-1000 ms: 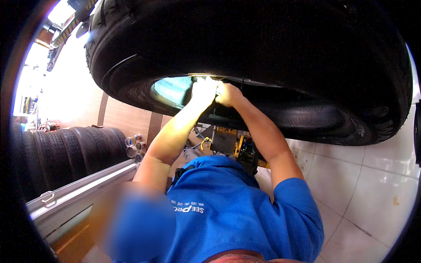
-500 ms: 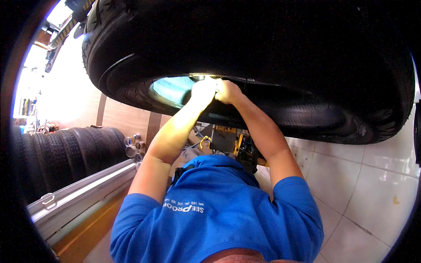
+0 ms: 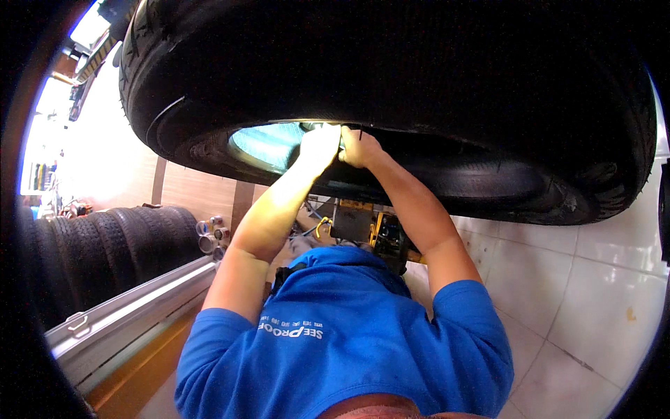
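A large black tyre (image 3: 335,77) spans the upper part of the head view, its hollow inside turned toward me. At the tyre's opening, my left hand (image 3: 319,148) is closed and washed out by bright light. Right beside it, almost touching, my right hand (image 3: 361,149) has its fingers curled in. Whatever lies in either hand is too small or hidden to make out. A thin dark strip shows against the right hand's fingers. To the left of my hands, a pale blue-lit patch (image 3: 269,145) glows on the tyre's inner wall.
A row of tyres (image 3: 105,248) stands at the left behind a silvery rail (image 3: 132,300). Several round cans (image 3: 208,242) are stacked by the rail's far end. Below the tyre is a machine with yellow parts (image 3: 385,234). White floor tiles (image 3: 544,293) lie at the right.
The tyre's left side sits slightly farther left in view. My hands stay together at its opening, with a small shift. The bright strip above them shows less, and a thin dark strip appears at my right fingers.
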A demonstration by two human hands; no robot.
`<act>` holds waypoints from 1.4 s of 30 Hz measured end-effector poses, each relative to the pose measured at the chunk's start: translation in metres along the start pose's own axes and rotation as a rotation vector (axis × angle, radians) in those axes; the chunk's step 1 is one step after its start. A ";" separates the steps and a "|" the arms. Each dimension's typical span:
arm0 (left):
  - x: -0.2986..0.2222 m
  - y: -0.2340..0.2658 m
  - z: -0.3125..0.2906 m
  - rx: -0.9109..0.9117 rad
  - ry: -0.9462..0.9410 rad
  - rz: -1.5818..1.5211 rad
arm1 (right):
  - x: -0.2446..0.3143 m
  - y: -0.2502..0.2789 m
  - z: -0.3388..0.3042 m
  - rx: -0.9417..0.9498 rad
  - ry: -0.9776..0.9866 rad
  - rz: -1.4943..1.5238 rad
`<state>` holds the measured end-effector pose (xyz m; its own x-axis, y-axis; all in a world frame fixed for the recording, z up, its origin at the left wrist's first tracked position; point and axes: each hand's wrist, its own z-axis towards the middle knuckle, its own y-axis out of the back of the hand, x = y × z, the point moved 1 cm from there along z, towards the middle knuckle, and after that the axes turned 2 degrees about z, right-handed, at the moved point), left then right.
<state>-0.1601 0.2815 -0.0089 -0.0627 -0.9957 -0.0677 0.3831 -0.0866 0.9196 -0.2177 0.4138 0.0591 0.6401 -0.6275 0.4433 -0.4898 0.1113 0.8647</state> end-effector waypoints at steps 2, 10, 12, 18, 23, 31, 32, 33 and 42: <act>-0.005 0.010 0.001 0.089 -0.008 0.104 | -0.005 0.001 0.001 0.117 0.001 -0.058; -0.006 0.003 0.003 -0.127 0.001 0.073 | -0.005 -0.004 -0.003 0.049 -0.020 -0.054; -0.004 -0.005 -0.001 0.036 0.006 0.010 | -0.005 -0.010 0.001 0.024 -0.035 -0.064; -0.012 0.007 0.004 -0.058 0.097 -0.017 | -0.011 -0.012 0.004 0.056 -0.043 -0.106; -0.001 -0.006 0.009 0.002 0.034 -0.101 | -0.017 -0.028 0.006 -0.102 -0.125 0.012; 0.000 -0.024 0.008 0.194 0.178 -0.272 | -0.026 -0.042 0.018 -0.186 -0.205 0.136; 0.002 -0.025 0.003 0.092 0.178 -0.265 | -0.022 -0.042 0.018 -0.149 -0.155 0.079; 0.005 -0.031 -0.004 -0.011 0.169 -0.257 | -0.017 -0.039 0.018 -0.117 -0.110 0.023; 0.003 -0.008 0.002 -0.036 -0.004 0.071 | -0.024 -0.049 0.034 -0.186 -0.082 -0.043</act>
<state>-0.1655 0.2790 -0.0161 -0.0374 -0.9993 -0.0009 0.4196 -0.0165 0.9076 -0.2295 0.3967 -0.0016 0.6041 -0.6942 0.3913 -0.3408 0.2188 0.9143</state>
